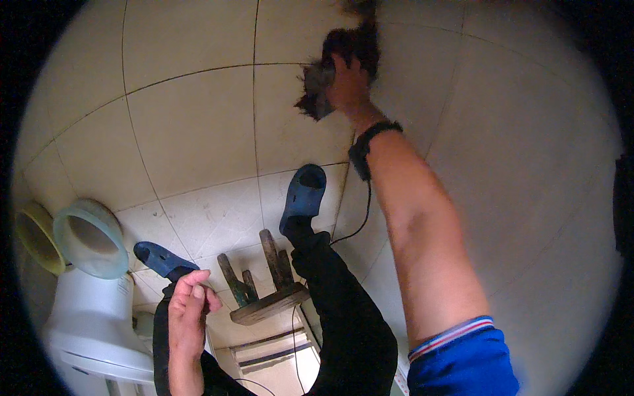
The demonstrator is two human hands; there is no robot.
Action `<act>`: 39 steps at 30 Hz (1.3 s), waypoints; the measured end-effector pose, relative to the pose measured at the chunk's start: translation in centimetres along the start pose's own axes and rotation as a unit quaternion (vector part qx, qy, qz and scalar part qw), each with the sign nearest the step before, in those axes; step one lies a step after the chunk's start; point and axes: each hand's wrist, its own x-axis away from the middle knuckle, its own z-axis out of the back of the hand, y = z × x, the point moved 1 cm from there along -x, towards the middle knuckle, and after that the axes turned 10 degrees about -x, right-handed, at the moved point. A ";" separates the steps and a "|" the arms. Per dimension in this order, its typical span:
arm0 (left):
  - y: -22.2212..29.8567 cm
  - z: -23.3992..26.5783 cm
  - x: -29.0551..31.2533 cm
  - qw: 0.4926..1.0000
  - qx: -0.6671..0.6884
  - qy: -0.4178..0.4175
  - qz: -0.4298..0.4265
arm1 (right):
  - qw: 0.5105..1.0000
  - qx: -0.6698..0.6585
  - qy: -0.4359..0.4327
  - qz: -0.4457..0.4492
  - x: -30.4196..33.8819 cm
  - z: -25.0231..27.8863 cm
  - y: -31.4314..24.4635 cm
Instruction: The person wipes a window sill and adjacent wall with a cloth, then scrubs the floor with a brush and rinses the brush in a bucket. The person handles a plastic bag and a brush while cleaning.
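My right arm, in a blue sleeve with a striped cuff, reaches to the far side. There my right hand (349, 84) is closed over a dark, shaggy thing (360, 46) with a grey part at its left. Its exact kind is too blurred to tell, and the palm side is hidden. A black band (375, 140) goes round that wrist. My left hand (188, 317) hangs in front of my left leg, its fingers loosely bent and apart, with nothing visible in them.
A small wooden stool (271, 305) is between my legs. At left are a white rounded fixture (99, 323), a pale blue tub (99, 267) and a yellowish one (30, 231). My feet wear blue clogs (304, 198) on beige tiles (191, 132). A thin cable (362, 221) curves beside my right foot.
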 end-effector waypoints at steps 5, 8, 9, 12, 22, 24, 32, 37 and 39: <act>0.3 0.3 0.1 1.000 0.022 0.000 -0.009 | 0.981 -0.072 -0.123 -0.131 12.0 -2.6 0.9; -0.1 1.2 0.1 1.000 0.000 -0.006 0.003 | 0.964 -0.090 -0.149 -0.200 17.7 -4.2 0.3; -0.3 1.5 0.3 1.000 0.008 -0.005 0.000 | 0.952 -0.101 -0.173 -0.230 18.6 -4.6 0.5; -1.0 2.4 0.6 1.000 0.015 -0.004 -0.020 | 0.954 -0.118 -0.174 -0.214 17.9 -4.9 1.1; -0.1 1.9 0.6 1.000 0.004 0.011 -0.013 | 0.987 -0.113 -0.017 -0.109 -2.7 1.8 -0.2; 0.2 1.7 0.4 1.000 0.005 0.009 -0.010 | 0.989 -0.108 0.022 -0.096 -1.8 1.4 -1.1; 1.3 1.1 0.7 1.000 0.008 -0.023 -0.007 | 0.990 -0.109 -0.080 -0.028 14.0 -9.8 -14.7; 1.2 1.6 0.3 1.000 -0.001 -0.010 -0.001 | 0.951 -0.190 -0.242 0.037 21.8 -13.4 -25.5; 0.9 1.8 0.0 1.000 -0.008 -0.009 0.001 | 0.936 -0.208 -0.278 0.051 22.3 -13.4 -26.4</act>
